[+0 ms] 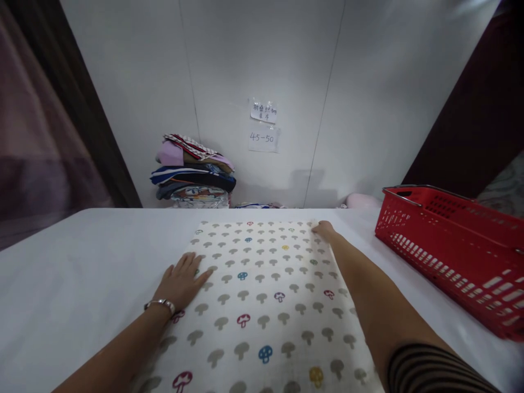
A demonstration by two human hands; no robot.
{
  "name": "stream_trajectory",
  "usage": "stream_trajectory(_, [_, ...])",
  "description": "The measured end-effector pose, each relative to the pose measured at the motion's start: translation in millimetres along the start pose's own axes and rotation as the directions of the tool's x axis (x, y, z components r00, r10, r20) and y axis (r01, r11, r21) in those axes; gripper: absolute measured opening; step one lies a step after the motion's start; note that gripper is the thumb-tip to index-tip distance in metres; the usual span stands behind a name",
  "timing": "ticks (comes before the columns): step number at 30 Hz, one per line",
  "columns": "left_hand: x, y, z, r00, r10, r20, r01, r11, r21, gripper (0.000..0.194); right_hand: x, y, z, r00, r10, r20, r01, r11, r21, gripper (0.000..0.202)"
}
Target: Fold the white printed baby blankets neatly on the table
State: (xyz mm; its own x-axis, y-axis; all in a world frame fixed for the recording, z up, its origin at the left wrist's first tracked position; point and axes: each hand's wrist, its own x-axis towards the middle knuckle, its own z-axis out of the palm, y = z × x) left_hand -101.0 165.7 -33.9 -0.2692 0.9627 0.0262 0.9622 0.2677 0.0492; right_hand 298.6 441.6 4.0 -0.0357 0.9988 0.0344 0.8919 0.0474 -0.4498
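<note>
A cream cloth with a mushroom print lies flat on the white table, reaching toward me past the lower edge of the view. My left hand rests on the cloth's left side, fingers stretched out and palm down. At the far right corner of the cloth, my right hand has its fingers closed on the fabric. A bracelet circles my left wrist.
To the right stands a red plastic basket with a metal handle. A stack of folded cloths sits behind the table's far edge at left. Handwritten paper labels are stuck on the wall.
</note>
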Motion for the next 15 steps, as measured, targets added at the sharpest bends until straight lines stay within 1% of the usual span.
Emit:
stream_trajectory(3, [0.1,0.1,0.0,1.0,-0.007,0.016,0.007,1.0,0.006,0.069,-15.7,0.2,4.9,0.996,-0.082,-0.017,0.082,0.997,-0.001,0.038])
stream_trajectory(4, [0.3,-0.2,0.3,1.0,-0.003,0.012,0.003,1.0,0.008,0.069,-21.3,0.8,7.6,0.991,-0.131,-0.016,0.131,0.991,-0.01,0.038])
stream_trajectory(5, [0.5,-0.6,0.8,1.0,0.003,0.005,-0.003,1.0,0.005,0.068,-26.5,2.1,10.5,0.978,-0.209,-0.005,0.209,0.977,-0.035,0.038])
stream_trajectory(6, [0.8,-1.2,1.5,1.0,0.01,-0.006,-0.01,1.0,-0.001,0.068,-31.2,3.9,13.5,0.95,-0.31,0.016,0.311,0.948,-0.075,0.038])
stream_trajectory(7, [1.2,-1.9,2.3,1.0,0.014,-0.016,-0.014,1.0,-0.011,0.067,-35.3,6.4,16.4,0.906,-0.422,0.043,0.424,0.898,-0.122,0.039])
stream_trajectory(9, [1.9,-3.4,3.9,0.999,0.021,-0.031,-0.022,0.999,-0.027,0.066,-41.1,12.1,21.3,0.788,-0.61,0.087,0.613,0.762,-0.21,0.041])
stream_trajectory(10, [2.1,-4.0,4.5,0.999,0.027,-0.037,-0.028,0.999,-0.031,0.065,-43.0,15.0,23.1,0.741,-0.666,0.091,0.665,0.707,-0.239,0.042])
stream_trajectory(11, [2.3,-4.5,5.0,0.999,0.033,-0.04,-0.034,0.999,-0.03,0.064,-44.2,17.5,24.5,0.716,-0.693,0.082,0.688,0.681,-0.25,0.041])
stream_trajectory(12, [2.5,-4.8,5.3,0.999,0.035,-0.039,-0.036,0.999,-0.025,0.064,-45.1,19.3,25.6,0.703,-0.707,0.069,0.698,0.67,-0.252,0.041])
stream_trajectory(13, [2.6,-4.8,5.4,0.999,0.036,-0.035,-0.037,0.999,-0.018,0.063,-45.7,20.5,26.4,0.699,-0.713,0.06,0.702,0.668,-0.247,0.04])
stream_trajectory(15, [2.6,-4.5,4.9,0.999,0.029,-0.016,-0.029,1.0,-0.006,0.064,-46.1,20.9,27.6,0.704,-0.709,0.047,0.699,0.679,-0.226,0.04])
